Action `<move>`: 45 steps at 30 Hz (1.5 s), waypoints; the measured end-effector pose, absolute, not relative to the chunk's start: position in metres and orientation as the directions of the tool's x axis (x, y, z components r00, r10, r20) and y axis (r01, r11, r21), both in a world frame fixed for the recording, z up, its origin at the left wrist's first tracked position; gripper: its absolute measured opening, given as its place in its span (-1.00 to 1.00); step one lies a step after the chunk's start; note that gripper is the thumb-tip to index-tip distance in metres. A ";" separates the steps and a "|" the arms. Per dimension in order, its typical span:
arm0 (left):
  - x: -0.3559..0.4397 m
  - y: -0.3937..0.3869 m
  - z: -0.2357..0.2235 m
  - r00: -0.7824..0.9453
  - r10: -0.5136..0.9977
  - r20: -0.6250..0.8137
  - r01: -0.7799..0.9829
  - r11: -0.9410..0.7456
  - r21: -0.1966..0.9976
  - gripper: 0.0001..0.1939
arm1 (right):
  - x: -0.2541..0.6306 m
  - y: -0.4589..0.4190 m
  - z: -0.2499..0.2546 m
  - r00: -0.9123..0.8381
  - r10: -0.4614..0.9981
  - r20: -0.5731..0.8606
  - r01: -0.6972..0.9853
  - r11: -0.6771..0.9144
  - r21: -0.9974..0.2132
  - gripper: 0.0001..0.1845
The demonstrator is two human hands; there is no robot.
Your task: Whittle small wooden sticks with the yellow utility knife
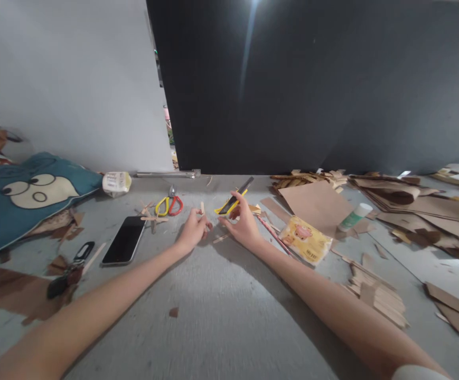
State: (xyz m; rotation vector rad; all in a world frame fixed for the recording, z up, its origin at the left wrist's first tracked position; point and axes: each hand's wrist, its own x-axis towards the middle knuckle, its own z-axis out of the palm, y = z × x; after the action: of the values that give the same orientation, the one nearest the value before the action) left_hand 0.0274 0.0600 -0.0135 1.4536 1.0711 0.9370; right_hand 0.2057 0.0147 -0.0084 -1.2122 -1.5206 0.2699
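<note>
In the head view my left hand is closed, with a short pale wooden stick poking up from its fingertips. To the right of it, my right hand has a yellow and black utility knife among its curled fingers. The knife is tilted, its dark end toward the back right, and the thumb stands a little off it. A thin wooden sliver lies on the table between the hands. Scissors with yellow and red handles rest beyond my left hand.
On the left are a phone, keys and a blue cushion. A yellow tissue pack, glue stick, brown cardboard and wooden sticks lie right. A dark panel stands behind.
</note>
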 end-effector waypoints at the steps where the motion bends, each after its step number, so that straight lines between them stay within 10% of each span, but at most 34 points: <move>1: 0.029 0.061 -0.012 0.287 0.958 -0.010 0.123 -0.027 0.992 -0.80 | 0.205 0.018 -0.008 0.156 0.789 0.595 0.536 0.438 -0.722 -0.37; 6: 0.034 0.053 -0.012 0.375 0.918 0.129 -0.031 -0.127 0.991 -0.67 | 0.201 0.015 -0.010 0.167 0.733 0.659 0.568 0.475 -0.672 -0.73; 15: 0.031 0.049 -0.014 0.347 0.932 0.106 -0.036 -0.100 0.994 -0.65 | 0.199 -0.001 -0.015 -0.072 0.736 0.673 0.539 0.596 -0.595 -0.52; 23: 0.030 0.050 -0.018 0.357 0.926 0.124 0.020 -0.141 0.990 -0.57 | 0.198 -0.001 -0.018 -0.060 0.714 0.697 0.590 0.589 -0.552 -0.82; 45: 0.035 0.043 -0.010 0.339 0.939 0.063 -0.009 -0.063 0.998 -0.74 | 0.197 -0.003 -0.017 -0.140 0.672 0.728 0.603 0.641 -0.475 -0.79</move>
State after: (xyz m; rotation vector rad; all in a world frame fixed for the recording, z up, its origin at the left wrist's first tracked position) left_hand 0.0349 0.0427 -0.0103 1.4007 0.9198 0.9931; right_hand 0.1974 -0.0025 -0.0170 -1.0212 -1.8229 0.0826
